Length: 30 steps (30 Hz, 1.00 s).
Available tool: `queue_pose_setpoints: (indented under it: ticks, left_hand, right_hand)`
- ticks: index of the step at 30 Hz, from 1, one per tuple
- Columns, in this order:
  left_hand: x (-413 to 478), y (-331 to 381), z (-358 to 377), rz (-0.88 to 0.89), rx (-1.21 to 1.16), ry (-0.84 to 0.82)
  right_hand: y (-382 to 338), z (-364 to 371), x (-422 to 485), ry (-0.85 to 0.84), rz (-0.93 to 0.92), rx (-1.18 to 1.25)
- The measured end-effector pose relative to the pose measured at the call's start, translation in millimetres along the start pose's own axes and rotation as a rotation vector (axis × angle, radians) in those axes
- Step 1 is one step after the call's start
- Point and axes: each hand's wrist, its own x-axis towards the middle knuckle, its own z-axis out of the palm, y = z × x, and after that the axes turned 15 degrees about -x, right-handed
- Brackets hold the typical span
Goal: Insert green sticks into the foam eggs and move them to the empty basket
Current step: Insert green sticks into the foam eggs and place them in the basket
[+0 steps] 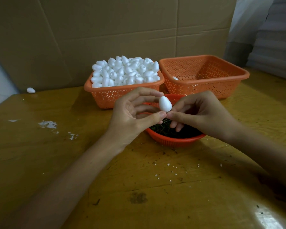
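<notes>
My left hand (132,113) pinches a white foam egg (165,104) between forefinger and thumb, pointed end up. My right hand (196,113) meets it at the egg's lower end, thumb and forefinger pinched there; a stick between them is too small to make out. Both hands hover over a round red bowl (175,139) filled with green sticks (163,128). Behind on the left, an orange basket (106,95) is heaped with foam eggs (125,71). To its right stands a second orange basket (205,71) holding one egg (175,78) in its near left corner.
A loose foam egg (30,90) lies at the table's far left edge. White foam crumbs (48,124) and dark specks are scattered on the yellow wooden table (139,187). A cardboard sheet (106,30) stands behind the baskets.
</notes>
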Motion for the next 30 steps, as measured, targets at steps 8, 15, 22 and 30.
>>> queue_pose_setpoints:
  ticks: [8, 15, 22, 30]
  left_hand:
    - [-0.1, 0.1, 1.3, 0.008, 0.018, -0.001]
    - [0.8, -2.7, 0.3, -0.007, -0.002, 0.036]
    - [1.3, -4.5, -2.4, -0.002, 0.016, 0.065]
    - [1.8, -5.6, -2.7, 0.003, 0.015, 0.077]
  right_hand:
    - [0.1, 0.4, 0.4, -0.002, 0.012, -0.008]
    - [-1.0, 1.2, -0.6, 0.052, 0.009, -0.005]
    - [-3.8, 1.2, -1.3, 0.139, -0.031, -0.016]
    - [-4.4, -0.7, -2.1, 0.14, -0.008, -0.012]
